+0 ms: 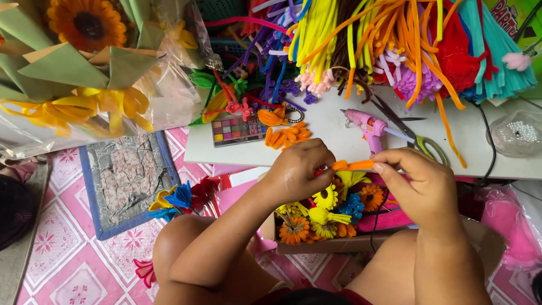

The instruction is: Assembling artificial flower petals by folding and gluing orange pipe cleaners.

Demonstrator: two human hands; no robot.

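Now we pinch an orange pipe cleaner between both hands: our left hand closes on its one end, our right hand presses thumb and finger on the other, above a cardboard box of small flowers, near the pink glue gun.

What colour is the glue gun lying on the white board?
Pink; the glue gun shows clearly in the head view.
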